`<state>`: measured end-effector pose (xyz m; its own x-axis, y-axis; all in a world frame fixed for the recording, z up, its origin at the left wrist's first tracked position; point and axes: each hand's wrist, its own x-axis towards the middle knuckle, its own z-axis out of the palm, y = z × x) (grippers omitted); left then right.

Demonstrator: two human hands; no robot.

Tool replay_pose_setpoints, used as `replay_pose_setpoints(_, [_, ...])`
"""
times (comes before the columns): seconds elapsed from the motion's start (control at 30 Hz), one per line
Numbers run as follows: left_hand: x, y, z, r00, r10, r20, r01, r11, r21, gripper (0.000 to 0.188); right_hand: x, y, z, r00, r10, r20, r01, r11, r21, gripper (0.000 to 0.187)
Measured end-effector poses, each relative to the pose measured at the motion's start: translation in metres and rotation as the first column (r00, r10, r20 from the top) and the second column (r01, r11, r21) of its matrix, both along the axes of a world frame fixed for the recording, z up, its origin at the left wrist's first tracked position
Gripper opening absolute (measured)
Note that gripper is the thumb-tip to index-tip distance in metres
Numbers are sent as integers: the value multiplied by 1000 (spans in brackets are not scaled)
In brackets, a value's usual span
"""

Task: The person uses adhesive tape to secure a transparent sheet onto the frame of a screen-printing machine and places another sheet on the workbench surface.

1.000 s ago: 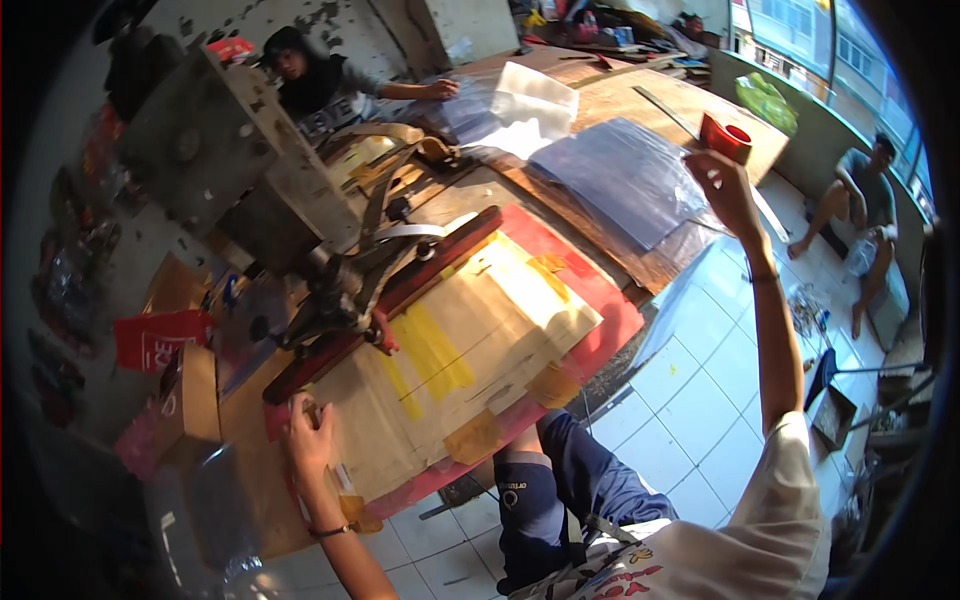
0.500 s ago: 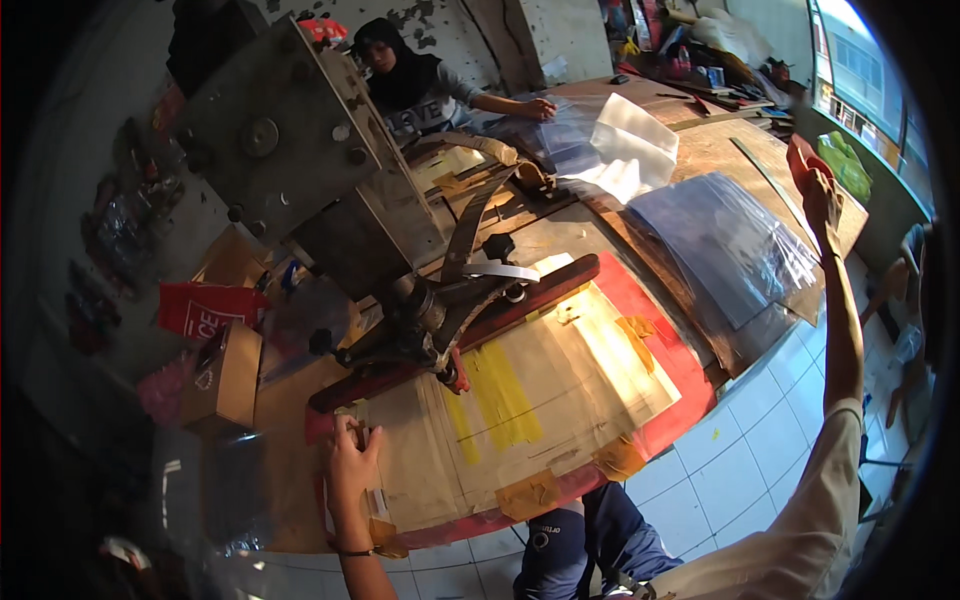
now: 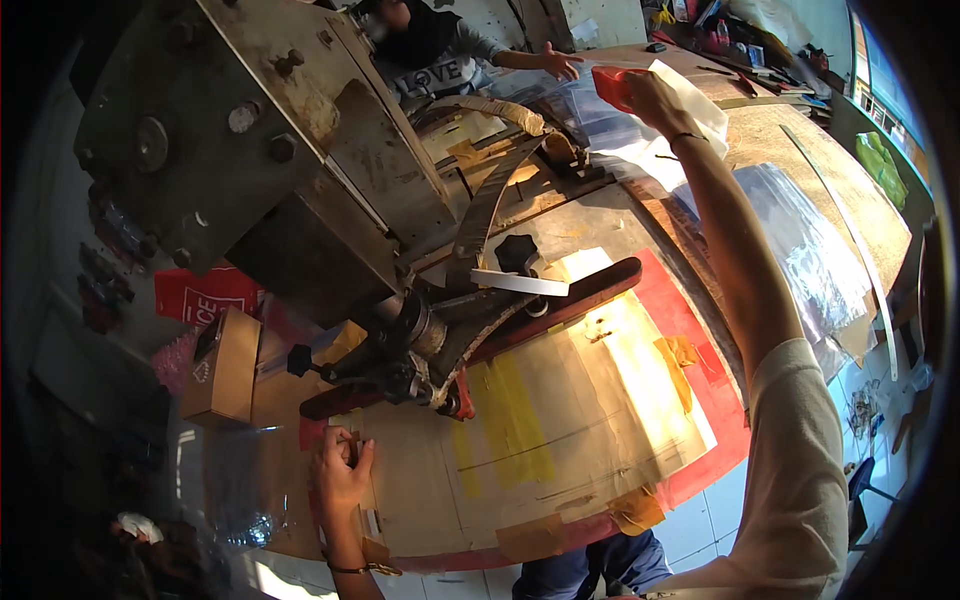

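Observation:
My left hand [image 3: 343,478] is curled at the left end of the pale, taped board [image 3: 410,470], its thumb apart from the bent fingers. A small brown piece shows between them, too little to name. Far out to the right, my right hand [image 3: 660,104] grips a folded red thing [image 3: 614,88], perhaps a cloth or pad. It is over or beside a translucent white sheet [image 3: 705,108]; whether they touch I cannot tell. Yellow strips [image 3: 510,420] and brown tape [image 3: 530,538] mark the board, which lies on a red base [image 3: 655,285].
A large metal press [image 3: 290,130] with a dark red bar [image 3: 590,288] stands over the board. Clear plastic sheets [image 3: 790,240] lie at the right beside a long metal ruler [image 3: 850,235]. Behind, a person's hand [image 3: 560,62] reaches out. At left stands a cardboard box [image 3: 222,365].
My right hand has swung left and inward with the red thing, from the far right edge to the white sheet. My left hand stays at the board. The co-worker's hand has risen and opened.

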<state>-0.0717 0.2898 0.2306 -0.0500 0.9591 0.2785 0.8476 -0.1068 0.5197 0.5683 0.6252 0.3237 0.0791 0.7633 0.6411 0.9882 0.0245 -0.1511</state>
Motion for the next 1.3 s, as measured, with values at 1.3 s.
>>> replay_pose_setpoints(1.3, [-9, -4, 3, 995, 51, -89, -56, 997, -53, 29, 45, 26, -13, 985, -169, 38, 162, 977, 140, 25])
